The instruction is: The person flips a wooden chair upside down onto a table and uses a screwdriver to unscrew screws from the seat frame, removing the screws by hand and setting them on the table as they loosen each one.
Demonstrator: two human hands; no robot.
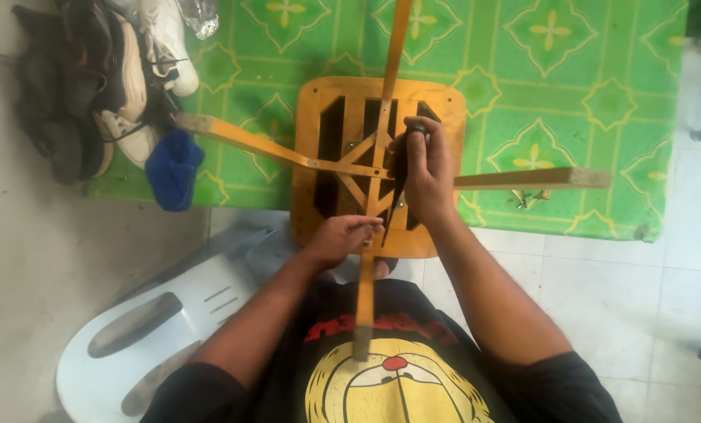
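Because the yellow wooden stool [378, 164] lies upside down on the green patterned mat [569, 86], with its four legs spreading toward 10, 12, 3 and 6 o'clock, I judge that the main risk is a slip of the tool. The right hand [427, 174] is closed around a dark screwdriver [397, 184], whose tip points down toward the crossing braces near the centre of the stool. The left hand [341, 237] rests at 7 o'clock from the tool, with fingers curled loosely against the frame and apparently holding nothing; it is very near the tip. If the tip jumps out of the screw, it could hit these fingers. The stool also could rock, since only the left hand steadies it and the leg at 6 o'clock rises toward the person's chest.

Several things I cannot make out. The screw or joint under the tip is hidden by the right hand and the braces. The exact tip of the tool is too dark to see. Small metal pieces [527, 197] lie on the mat at 3 o'clock, beside one leg, but their kind is unclear. A white plastic chair [154, 329] at 8 o'clock is cut by the frame edge, and the shoes [100, 78] and the blue cloth [173, 168] at 10 o'clock are partly shadowed.
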